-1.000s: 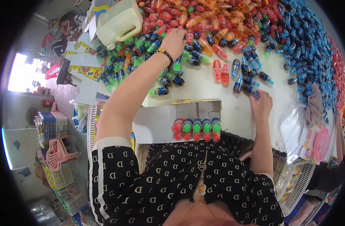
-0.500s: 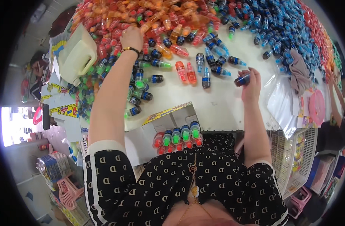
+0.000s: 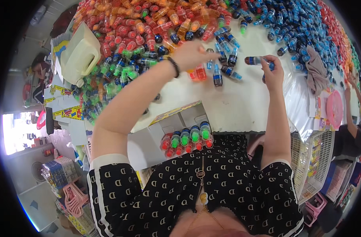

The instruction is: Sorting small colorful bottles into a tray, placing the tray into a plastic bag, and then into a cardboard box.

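At the far left, a cream plastic jug (image 3: 80, 55) lies tilted at the edge of the white worktop (image 3: 243, 106), pushed up against a heap of small bottles (image 3: 125, 59) with red, green and dark caps, so the middle stays free for sorting. Below it, flat printed cartons (image 3: 64, 112) are stacked at the worktop's corner.

The left hand (image 3: 194, 55) reaches out over the near fringe of that heap, above a few loose bottles lying on the white surface; it is blurred, so I cannot tell whether its grip is closed on anything. A dark band (image 3: 173, 66) sits on its wrist. Nearer the body, an open box (image 3: 180, 128) rests at the worktop's front edge, probably so it fills without a long reach; a neat row of bottles (image 3: 187, 140) with red, green and blue caps stands in it.

Further right, the right hand (image 3: 272, 73) has its grip closed on a dark bottle with a blue cap (image 3: 254, 60), held sideways just above the worktop, near the blue-capped pile (image 3: 303, 23). A crumpled cloth (image 3: 316, 69) lies beyond it, then a pink round dish (image 3: 334, 108). At the far right edge another person's arm (image 3: 352, 118) comes in.
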Available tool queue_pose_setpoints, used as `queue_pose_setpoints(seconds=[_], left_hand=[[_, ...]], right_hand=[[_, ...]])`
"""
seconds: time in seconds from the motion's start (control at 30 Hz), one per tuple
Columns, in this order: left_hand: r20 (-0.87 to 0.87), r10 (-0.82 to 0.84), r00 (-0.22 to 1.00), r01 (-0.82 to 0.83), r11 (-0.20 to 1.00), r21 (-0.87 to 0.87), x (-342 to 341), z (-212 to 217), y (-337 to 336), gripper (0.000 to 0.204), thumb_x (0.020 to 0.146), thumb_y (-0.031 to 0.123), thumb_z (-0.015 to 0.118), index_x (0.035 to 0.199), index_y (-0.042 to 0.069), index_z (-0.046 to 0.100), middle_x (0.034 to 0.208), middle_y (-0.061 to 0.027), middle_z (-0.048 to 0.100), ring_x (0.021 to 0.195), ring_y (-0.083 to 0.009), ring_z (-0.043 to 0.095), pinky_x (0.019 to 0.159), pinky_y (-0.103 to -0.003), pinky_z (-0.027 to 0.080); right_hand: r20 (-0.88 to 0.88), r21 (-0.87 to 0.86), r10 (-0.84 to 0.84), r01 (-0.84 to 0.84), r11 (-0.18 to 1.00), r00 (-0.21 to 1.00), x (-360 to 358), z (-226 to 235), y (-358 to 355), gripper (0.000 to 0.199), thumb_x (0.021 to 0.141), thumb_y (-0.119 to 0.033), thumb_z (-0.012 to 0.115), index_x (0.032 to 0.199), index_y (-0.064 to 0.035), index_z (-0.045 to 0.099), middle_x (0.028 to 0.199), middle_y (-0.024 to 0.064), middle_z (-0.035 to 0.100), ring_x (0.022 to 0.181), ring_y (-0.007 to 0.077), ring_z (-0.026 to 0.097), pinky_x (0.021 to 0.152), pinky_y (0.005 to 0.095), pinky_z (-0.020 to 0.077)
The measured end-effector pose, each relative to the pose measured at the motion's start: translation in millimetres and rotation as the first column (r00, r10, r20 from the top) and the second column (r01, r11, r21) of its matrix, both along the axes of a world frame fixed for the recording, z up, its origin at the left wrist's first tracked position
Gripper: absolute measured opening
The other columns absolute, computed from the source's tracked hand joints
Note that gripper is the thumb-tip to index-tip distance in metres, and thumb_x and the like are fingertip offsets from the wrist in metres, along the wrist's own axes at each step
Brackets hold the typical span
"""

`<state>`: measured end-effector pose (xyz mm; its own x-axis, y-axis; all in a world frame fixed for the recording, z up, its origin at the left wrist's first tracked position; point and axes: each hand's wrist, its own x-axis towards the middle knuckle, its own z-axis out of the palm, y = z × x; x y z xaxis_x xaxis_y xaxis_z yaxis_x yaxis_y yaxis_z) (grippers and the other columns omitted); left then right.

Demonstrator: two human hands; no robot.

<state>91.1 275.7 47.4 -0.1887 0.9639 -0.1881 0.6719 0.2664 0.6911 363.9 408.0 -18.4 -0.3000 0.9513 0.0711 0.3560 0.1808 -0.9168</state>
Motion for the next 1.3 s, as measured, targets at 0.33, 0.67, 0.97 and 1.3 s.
queue_pose_setpoints(seconds=[0.33, 0.67, 0.97, 1.3], left_hand=[[-0.363, -0.118, 0.924, 0.102, 0.993, -0.062, 60.2, -59.3, 14.3, 0.029, 0.079, 0.028, 0.065, 0.083, -0.001, 0.065, 0.091, -0.0211, 0.068, 0.091, -0.0362, 0.065, 0.078, -0.043, 0.053], [0.504, 0.131, 0.854, -0.219, 0.969, 0.118, 4.1, 13.9, -78.1, 0.041, 0.079, 0.019, 0.074, 0.111, -0.001, 0.058, 0.09, -0.0135, 0.067, 0.079, -0.0233, 0.065, 0.074, -0.036, 0.052], [-0.136, -0.086, 0.987, 0.133, 0.911, 0.389, 39.7, -12.5, -240.3, 0.039, 0.083, 0.011, 0.068, 0.118, 0.002, 0.051, 0.111, -0.0163, 0.056, 0.106, -0.0327, 0.057, 0.088, -0.038, 0.048], [-0.011, -0.056, 0.998, 0.057, 0.986, 0.157, 49.6, -12.1, -259.3, 0.044, 0.084, 0.02, 0.066, 0.12, 0.001, 0.049, 0.114, -0.0182, 0.056, 0.111, -0.0367, 0.055, 0.095, -0.042, 0.046]], right_hand=[[0.535, -0.017, 0.266, -0.305, 0.952, 0.802, -29.9, -7.5, -53.3, 0.036, 0.081, -0.026, 0.067, 0.112, -0.0086, 0.064, 0.081, 0.0128, 0.067, 0.074, 0.0279, 0.065, 0.069, 0.0385, 0.0503], [0.531, 0.48, 0.209, -0.495, 0.724, 0.821, -29.6, 48.8, -78.3, 0.031, 0.082, -0.019, 0.067, 0.112, -0.0121, 0.064, 0.084, 0.0098, 0.062, 0.076, 0.0275, 0.062, 0.067, 0.0377, 0.0494], [0.773, 0.341, 0.509, -0.925, 0.17, 0.378, -72.1, 96.4, -189.6, 0.036, 0.074, -0.008, 0.068, 0.11, -0.0092, 0.064, 0.088, 0.0046, 0.059, 0.086, 0.025, 0.058, 0.073, 0.0368, 0.0478], [0.032, 0.256, 0.934, -0.906, 0.337, 0.357, -80.2, 26.4, -190.0, 0.028, 0.081, -0.006, 0.064, 0.109, -0.0062, 0.064, 0.103, 0.0089, 0.061, 0.096, 0.0273, 0.057, 0.091, 0.0364, 0.0434]])
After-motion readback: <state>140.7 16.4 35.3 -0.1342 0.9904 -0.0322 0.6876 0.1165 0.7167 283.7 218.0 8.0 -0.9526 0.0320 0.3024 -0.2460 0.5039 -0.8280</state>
